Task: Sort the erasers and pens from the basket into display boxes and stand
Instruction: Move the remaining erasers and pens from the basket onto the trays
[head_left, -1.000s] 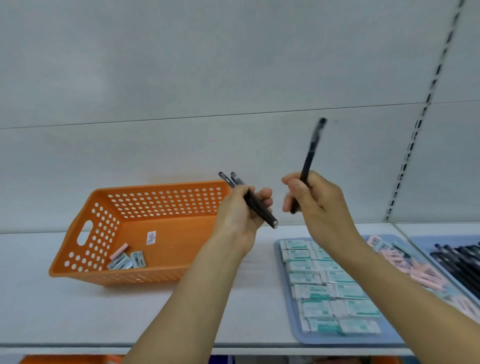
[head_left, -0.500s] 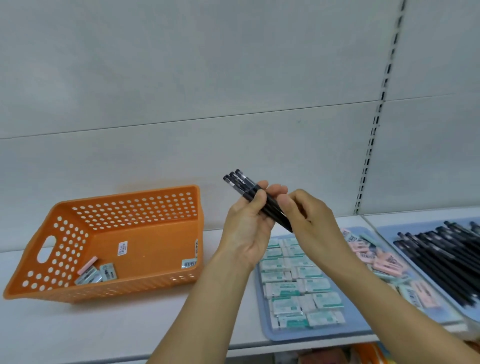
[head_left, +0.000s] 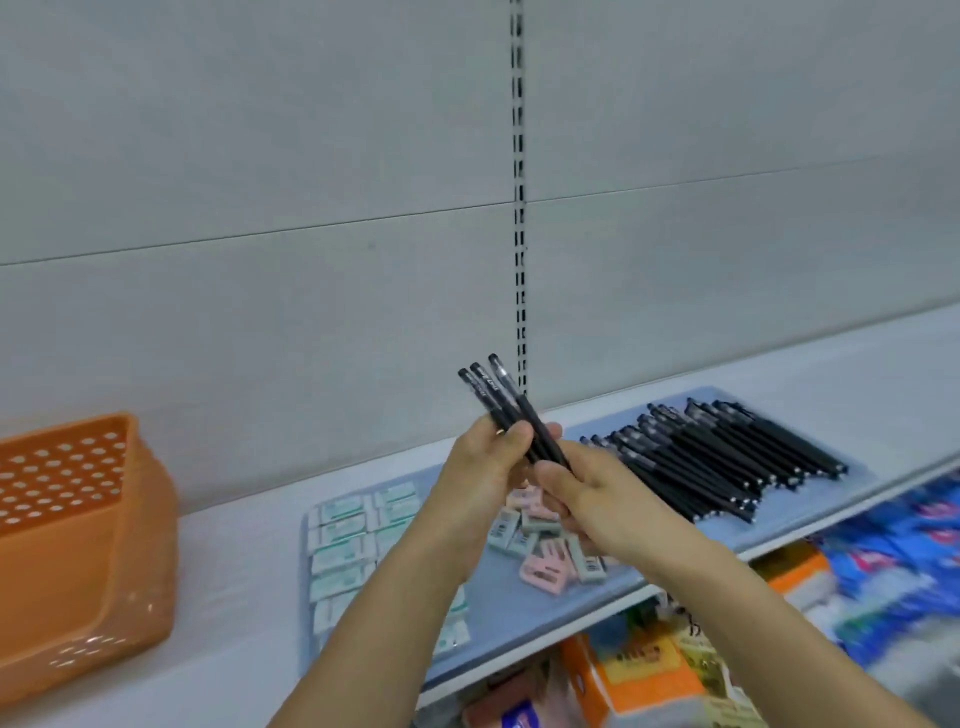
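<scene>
Three black pens (head_left: 506, 410) sit bundled at the centre of the frame, their capped ends fanned toward the upper left. Your left hand (head_left: 488, 462) curls its fingers and thumb round the middle of the barrels, while your right hand (head_left: 587, 499) pinches their lower ends from the right. Judged by their look, the pens are light, stiff and smooth, so they could slide against one another; hold them mid-barrel, all three pressed flat together, rather than by the tips.

Below your hands, a blue tray (head_left: 498, 613) carries rows of green-banded erasers (head_left: 345, 540) at centre left and a looser cluster of pink and grey erasers (head_left: 545, 551) beside your wrists. Right of centre, a second tray (head_left: 852, 478) holds the pile of black pens (head_left: 727, 457), the likely destination for your bundle. An orange perforated basket (head_left: 67, 545) stands at the left edge; its contents are out of view. Blurred packaged goods (head_left: 909, 551) fill the lower right.
</scene>
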